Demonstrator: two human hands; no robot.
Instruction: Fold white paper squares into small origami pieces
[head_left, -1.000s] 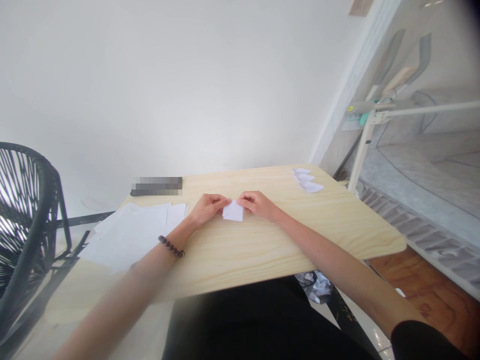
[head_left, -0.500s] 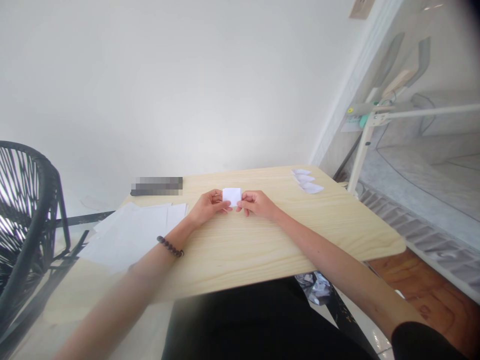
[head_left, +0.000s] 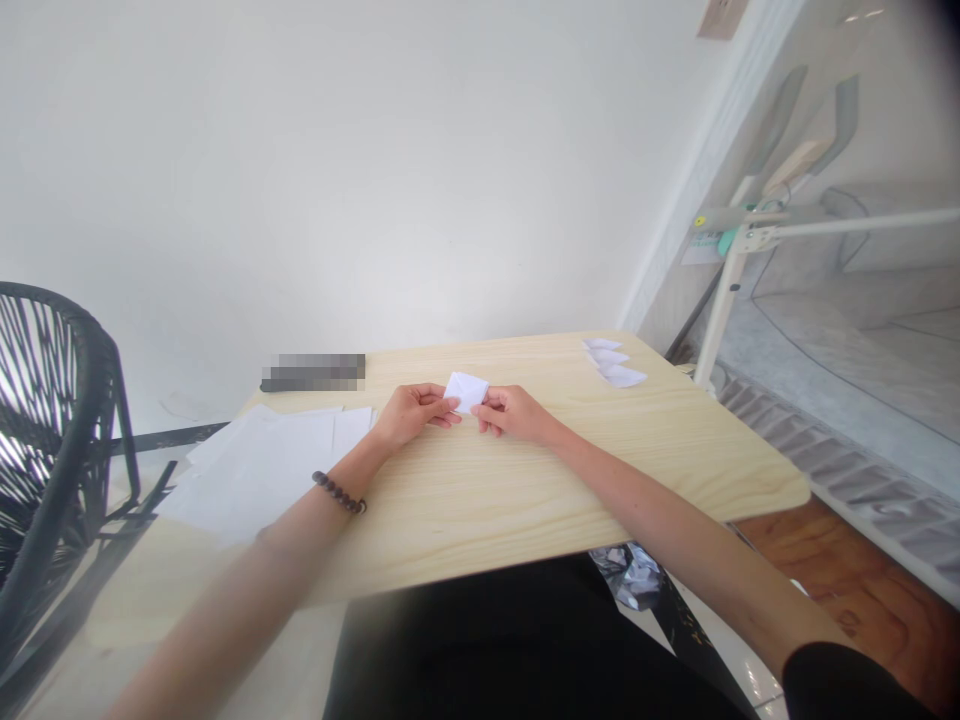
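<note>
A small folded piece of white paper (head_left: pixel 467 389) is held up over the middle of the table, with slanted fold lines on its near face. My left hand (head_left: pixel 415 413) pinches its left side between thumb and fingers. On the other side, my right hand (head_left: pixel 511 410) grips the lower right edge the same way. Both thumbs lie on the face towards me, and the fingers behind the paper are partly hidden. Several folded white paper pieces (head_left: pixel 615 358) lie in an overlapping row at the table's far right.
Loose white sheets (head_left: pixel 262 470) spread over the left side of the wooden table (head_left: pixel 465 510). A dark, blurred-out object (head_left: pixel 313 374) lies at the back left. To the left stands a black woven chair (head_left: pixel 60 430); crumpled silvery material (head_left: pixel 634 577) shows below the front edge.
The paper between my hands went from a squarish outline to a slanted, pointed one with diagonal folds showing. My right hand has shifted slightly; the other papers stay put.
</note>
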